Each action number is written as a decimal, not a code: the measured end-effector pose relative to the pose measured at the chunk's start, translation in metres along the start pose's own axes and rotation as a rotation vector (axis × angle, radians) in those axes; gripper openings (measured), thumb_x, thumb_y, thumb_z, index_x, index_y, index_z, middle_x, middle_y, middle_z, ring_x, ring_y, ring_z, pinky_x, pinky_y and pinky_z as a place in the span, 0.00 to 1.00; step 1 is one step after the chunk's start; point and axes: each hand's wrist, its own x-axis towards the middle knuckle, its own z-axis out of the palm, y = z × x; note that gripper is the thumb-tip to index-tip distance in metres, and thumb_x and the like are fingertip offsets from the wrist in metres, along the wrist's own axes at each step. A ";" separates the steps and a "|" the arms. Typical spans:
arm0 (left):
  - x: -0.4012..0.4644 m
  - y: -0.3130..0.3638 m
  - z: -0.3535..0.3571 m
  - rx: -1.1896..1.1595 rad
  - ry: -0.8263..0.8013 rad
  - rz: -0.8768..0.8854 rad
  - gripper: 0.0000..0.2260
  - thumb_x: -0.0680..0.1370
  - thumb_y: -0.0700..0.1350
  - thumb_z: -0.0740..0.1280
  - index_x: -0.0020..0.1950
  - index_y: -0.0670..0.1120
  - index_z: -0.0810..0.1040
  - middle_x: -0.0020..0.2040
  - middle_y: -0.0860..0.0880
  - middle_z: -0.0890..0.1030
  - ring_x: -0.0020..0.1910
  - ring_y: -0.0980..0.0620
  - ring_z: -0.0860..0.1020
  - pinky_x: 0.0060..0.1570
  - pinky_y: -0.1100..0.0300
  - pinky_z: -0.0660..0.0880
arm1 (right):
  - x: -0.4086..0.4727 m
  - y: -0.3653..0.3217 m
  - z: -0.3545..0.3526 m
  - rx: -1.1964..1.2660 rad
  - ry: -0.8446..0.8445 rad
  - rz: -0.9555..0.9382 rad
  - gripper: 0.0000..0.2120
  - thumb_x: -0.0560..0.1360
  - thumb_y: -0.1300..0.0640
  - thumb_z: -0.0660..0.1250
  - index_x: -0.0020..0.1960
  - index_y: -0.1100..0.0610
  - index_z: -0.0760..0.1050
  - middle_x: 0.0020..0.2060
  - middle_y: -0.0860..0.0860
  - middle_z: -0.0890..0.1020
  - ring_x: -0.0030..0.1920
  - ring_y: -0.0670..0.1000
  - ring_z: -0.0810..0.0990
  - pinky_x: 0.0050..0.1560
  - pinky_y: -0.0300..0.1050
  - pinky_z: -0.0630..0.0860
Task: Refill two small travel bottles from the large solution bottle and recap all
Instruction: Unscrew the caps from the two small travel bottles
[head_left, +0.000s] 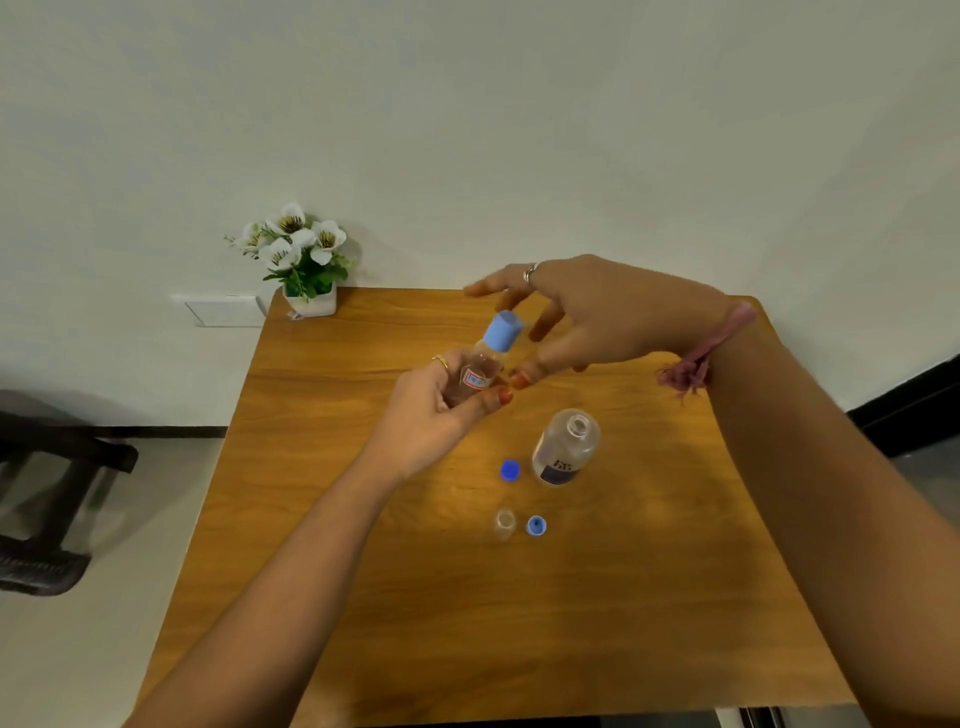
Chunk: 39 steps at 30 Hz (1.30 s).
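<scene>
Far left, off the table: part of a dark chair (47, 499) on the floor. At the table's back left corner, a small white pot of white flowers (301, 254) against the wall, beside a wall socket plate (223, 310).

Above the wooden table (363, 571), left hand (441, 410) wrapped around the body of a small clear bottle (475, 376) with a red and blue label, fingers closed on it, thumb across the front. Bottle tilted, top leaning up and to the right, pale blue cap (503, 331) on its neck, clear of the fingers.

Just to the right, right hand (587, 317) held above and beside that cap, fingers spread and loosely curled, nothing gripped; thumb tip close to the left thumb, touching or not hard to say. Ring on one finger, frayed pink band (701, 353) at the wrist.

Lower on the table, nearer the body: a dark blue cap (510, 470) lying just left of the large clear bottle (566, 448), upright, neck open. Closer still, a tiny clear bottle (504, 524), upright and uncapped, with a second blue cap (536, 526) just to its right, hollow side up. All four well apart from both hands.
</scene>
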 end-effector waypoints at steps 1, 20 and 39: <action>0.000 -0.002 0.001 -0.003 0.003 -0.001 0.13 0.73 0.43 0.72 0.57 0.51 0.78 0.48 0.53 0.84 0.48 0.58 0.81 0.51 0.62 0.76 | 0.000 -0.002 0.002 -0.017 0.004 0.063 0.31 0.69 0.45 0.72 0.68 0.49 0.66 0.54 0.45 0.76 0.43 0.47 0.81 0.32 0.36 0.79; -0.022 -0.010 0.077 -0.053 -0.028 -0.049 0.17 0.74 0.47 0.72 0.58 0.54 0.70 0.60 0.54 0.78 0.58 0.56 0.76 0.47 0.72 0.71 | -0.084 0.041 0.009 -0.016 0.447 -0.037 0.13 0.69 0.55 0.73 0.52 0.46 0.77 0.46 0.37 0.80 0.49 0.39 0.76 0.47 0.30 0.70; -0.048 -0.112 0.214 0.448 0.100 -0.347 0.19 0.75 0.47 0.70 0.65 0.46 0.72 0.62 0.50 0.76 0.53 0.54 0.76 0.51 0.64 0.71 | -0.120 0.205 0.242 0.598 0.519 0.550 0.17 0.71 0.60 0.71 0.58 0.52 0.75 0.53 0.45 0.80 0.56 0.43 0.77 0.58 0.42 0.74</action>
